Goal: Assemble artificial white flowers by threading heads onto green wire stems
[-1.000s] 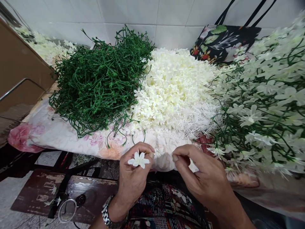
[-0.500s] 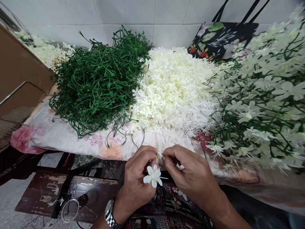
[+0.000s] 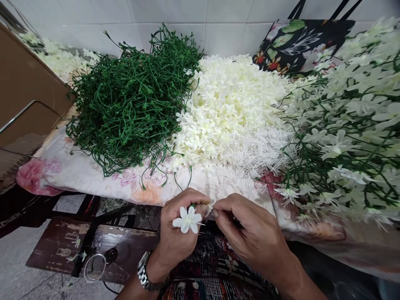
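My left hand [image 3: 178, 233] is closed in a pinch on a thin green stem; one white artificial flower [image 3: 187, 219] sits on that stem over my knuckles. My right hand [image 3: 250, 233] is closed too, its fingertips pinching a small white flower piece [image 3: 210, 204] right against the left thumb tip. Both hands hover just in front of the near edge of the flowered cloth [image 3: 93, 175]. Behind them lie a heap of green stems [image 3: 131, 100] and a heap of loose white flowers [image 3: 231, 112].
Finished green sprays with white flowers [image 3: 346, 129] pile up at the right. A dark floral bag [image 3: 293, 46] leans on the tiled wall. A brown box [image 3: 25, 91] stands at the left. A dark board with a ring [image 3: 93, 266] lies below.
My two hands came together from a small gap, and the flower on the stem in my left hand shifted about as the fingers worked. The view tilted slightly.
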### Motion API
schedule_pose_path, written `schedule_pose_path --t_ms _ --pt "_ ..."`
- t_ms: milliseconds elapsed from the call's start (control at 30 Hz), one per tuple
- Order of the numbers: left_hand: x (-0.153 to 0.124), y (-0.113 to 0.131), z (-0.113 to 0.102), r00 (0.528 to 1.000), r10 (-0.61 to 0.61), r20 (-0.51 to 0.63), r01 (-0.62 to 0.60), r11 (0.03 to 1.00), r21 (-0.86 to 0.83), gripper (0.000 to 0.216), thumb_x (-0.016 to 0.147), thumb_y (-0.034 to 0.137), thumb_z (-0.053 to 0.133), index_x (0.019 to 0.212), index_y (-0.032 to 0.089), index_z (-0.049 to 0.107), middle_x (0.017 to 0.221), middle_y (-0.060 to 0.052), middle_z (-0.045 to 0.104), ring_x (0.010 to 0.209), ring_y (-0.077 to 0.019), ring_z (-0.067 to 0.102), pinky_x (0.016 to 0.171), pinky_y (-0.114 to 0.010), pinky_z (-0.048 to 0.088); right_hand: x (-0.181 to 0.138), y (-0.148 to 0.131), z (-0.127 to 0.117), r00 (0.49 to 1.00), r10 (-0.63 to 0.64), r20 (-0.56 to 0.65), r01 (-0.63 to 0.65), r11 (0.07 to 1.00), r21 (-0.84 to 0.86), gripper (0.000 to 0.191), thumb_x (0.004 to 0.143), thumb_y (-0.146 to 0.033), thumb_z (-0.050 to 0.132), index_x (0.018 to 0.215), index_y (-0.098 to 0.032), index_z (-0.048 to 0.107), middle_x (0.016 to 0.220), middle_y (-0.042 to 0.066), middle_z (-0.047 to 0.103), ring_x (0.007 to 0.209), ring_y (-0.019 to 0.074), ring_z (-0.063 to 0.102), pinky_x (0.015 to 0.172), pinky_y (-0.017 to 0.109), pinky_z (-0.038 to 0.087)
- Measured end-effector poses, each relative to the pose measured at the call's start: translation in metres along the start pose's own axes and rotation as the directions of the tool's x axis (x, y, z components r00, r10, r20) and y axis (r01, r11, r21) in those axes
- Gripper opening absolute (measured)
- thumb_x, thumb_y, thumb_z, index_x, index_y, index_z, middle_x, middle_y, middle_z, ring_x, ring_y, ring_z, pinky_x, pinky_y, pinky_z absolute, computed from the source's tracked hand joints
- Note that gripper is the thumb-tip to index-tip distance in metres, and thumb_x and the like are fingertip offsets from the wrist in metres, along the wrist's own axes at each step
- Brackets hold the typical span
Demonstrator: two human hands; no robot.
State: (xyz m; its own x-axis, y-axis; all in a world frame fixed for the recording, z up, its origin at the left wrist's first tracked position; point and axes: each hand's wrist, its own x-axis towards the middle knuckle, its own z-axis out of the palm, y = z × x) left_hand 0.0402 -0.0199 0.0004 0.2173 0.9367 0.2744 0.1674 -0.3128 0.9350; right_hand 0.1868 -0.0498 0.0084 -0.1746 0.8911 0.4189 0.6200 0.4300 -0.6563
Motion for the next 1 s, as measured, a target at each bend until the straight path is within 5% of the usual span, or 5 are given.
schedule_pose_path --t_ms 400,1000 --pt "-0.005 -0.003 -0.001 0.978 0.193 0.077 -0.199 0.977 0.077 0.013 0.078 0.003 0.054 0.08 0.015 0.059 0.069 -0.001 0.057 0.064 -0.0104 0.053 0.057 -0.021 0.043 -0.004 -0.001 0.006 1.0 0.007 -0.014 -0.007 1.0 -0.002 0.012 0.084 -0.006 0.047 0.079 -0.013 0.054 0.065 0.001 0.057 0.059 0.0082 0.052 0.053 0.02 0.042" --pt "-0.007 -0.005 -0.002 0.996 -0.001 0.088 0.008 0.996 -0.086 0.008 0.08 0.012 0.058 0.074 0.017 0.055 0.069 0.0 0.055 0.065 -0.0108 0.054 0.058 -0.021 0.043 -0.005 0.002 0.008 0.999 -0.03 -0.015 0.03 0.999 0.038 0.01 0.086 -0.008 0.047 0.079 -0.014 0.052 0.061 0.0 0.051 0.055 0.008 0.046 0.05 0.02 0.039"
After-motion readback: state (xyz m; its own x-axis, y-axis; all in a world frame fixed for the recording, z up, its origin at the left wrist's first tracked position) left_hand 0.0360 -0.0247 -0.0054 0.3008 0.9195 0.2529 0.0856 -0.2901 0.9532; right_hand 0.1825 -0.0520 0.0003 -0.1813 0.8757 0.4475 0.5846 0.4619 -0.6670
